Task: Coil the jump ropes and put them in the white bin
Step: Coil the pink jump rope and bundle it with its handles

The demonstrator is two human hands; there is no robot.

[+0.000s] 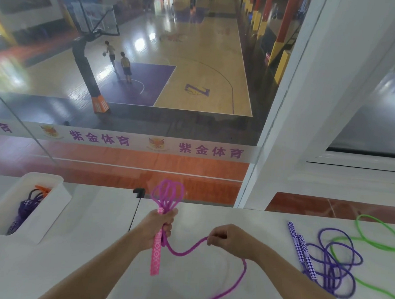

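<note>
Currently L hand (157, 225) grips pink rope (182, 251) handle + loops over table (94, 269); R hand (229, 239) pinches its cord. White bin (52, 201), left, holds purple rope (25, 205) w/ orange handles (43, 189).

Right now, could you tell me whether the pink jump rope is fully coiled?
Partly coiled. The left hand grips several loops of the pink jump rope; the rest trails loose through the right hand across the table.
</note>
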